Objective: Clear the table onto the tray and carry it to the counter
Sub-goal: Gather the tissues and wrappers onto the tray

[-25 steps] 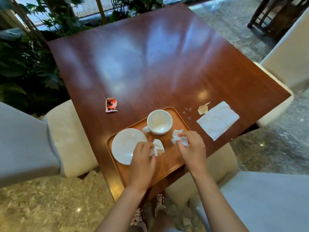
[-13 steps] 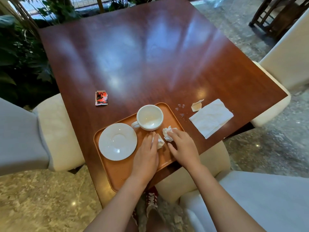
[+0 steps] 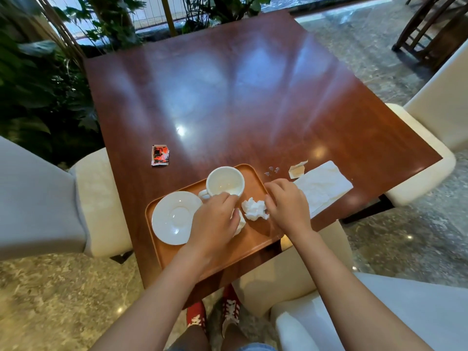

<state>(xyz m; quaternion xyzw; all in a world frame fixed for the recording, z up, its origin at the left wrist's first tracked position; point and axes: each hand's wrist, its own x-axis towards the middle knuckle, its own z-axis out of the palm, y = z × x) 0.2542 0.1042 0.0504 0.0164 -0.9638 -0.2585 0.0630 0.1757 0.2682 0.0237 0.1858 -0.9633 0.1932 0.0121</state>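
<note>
While some things already sit on the tray [image 3: 255, 245], the job is only part done. The tray is orange-brown and lies at the near edge of the wooden table [image 3: 228, 97]. On it stand a white cup [image 3: 225, 183] and, to its left, a white saucer [image 3: 174, 216]. The cup looks empty. A crumpled white napkin [image 3: 254, 208] lies on the tray too, just in front of the cup.

The left hand [image 3: 215, 222] rests over the tray between the saucer and the crumpled napkin. Its fingers are bent down, and a bit of white paper [image 3: 240, 222] peeks out from under them. I cannot tell if the fingers are really pinching that paper or just lying on it. The right hand [image 3: 287, 205] is at the right edge of the tray, its fingers curled and touching the crumpled napkin. It does not seem to be squeezing it tight, but I cannot be sure.

Some things are not yet on the tray. A small red and black packet [image 3: 160, 155] lies alone on the table, to the left of the cup. A flat white napkin [image 3: 323, 188] lies just right of the tray, partly under the right hand. Beside it are a small torn paper scrap [image 3: 297, 169] and a few tiny bits [image 3: 271, 171].

I think these must all go on the tray. Then the tray must be lifted and carried to the counter, which I cannot see.
</note>
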